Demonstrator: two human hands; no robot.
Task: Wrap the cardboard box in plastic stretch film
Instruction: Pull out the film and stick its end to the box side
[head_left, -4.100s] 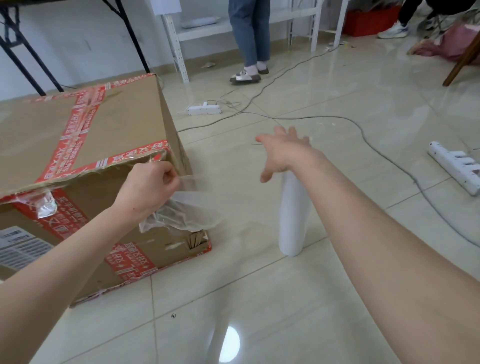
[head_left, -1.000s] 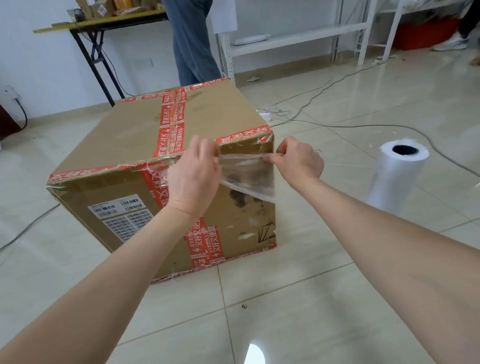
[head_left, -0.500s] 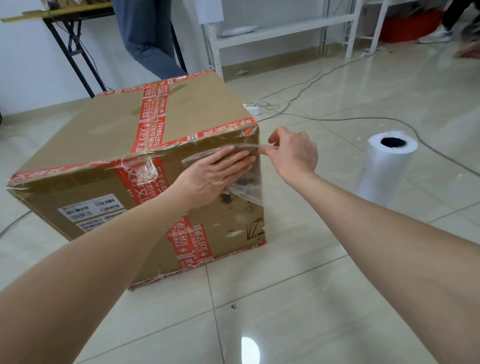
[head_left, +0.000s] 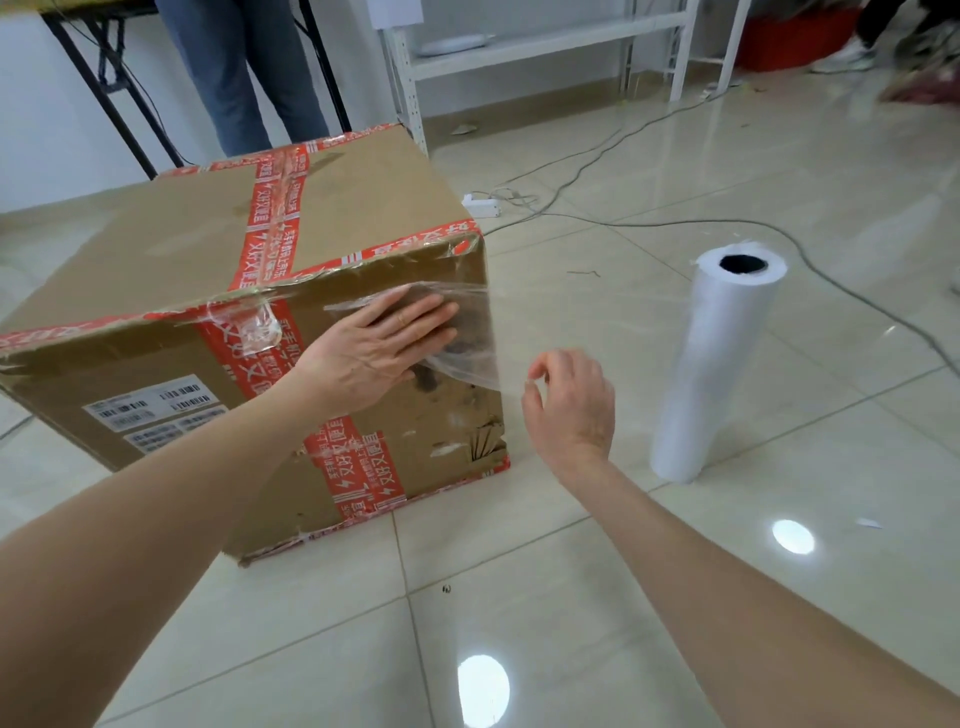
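Cardboard box (head_left: 182, 260) is sitting on the tiled floor (head_left: 571, 597), with one near vertical corner turning toward the camera. It is carrying red printed tape along its edges and down the middle of its top.

Left hand (head_left: 374, 348) is lying flat against the near side face, just under the top edge, with fingers straight and together. It is gripping nothing. It is pressing the loose film end (head_left: 470, 358) onto the cardboard, most likely so that the cling is anchoring the starting point before any tension is applied.

Right hand (head_left: 571, 410) is hovering just beside the box corner, apart from the cardboard, with fingers loosely curled and thumb and forefinger close together. The trailing edge of the film is reaching toward those fingertips. Whether they are pinching it cannot be determined.

Film roll (head_left: 711, 374) is standing upright on its end on the floor, to the right of the box and well apart from it, with the core opening facing up. This position is probably keeping it from rolling away and within reach of the right hand. Any film between roll and box is not showing clearly.

Wrapping is judged to be at the anchoring stage; no full turn is covering the box.

Item count in view:
- boxes: one
- film rolls: one
- working hands: two
- anchored film ends: one
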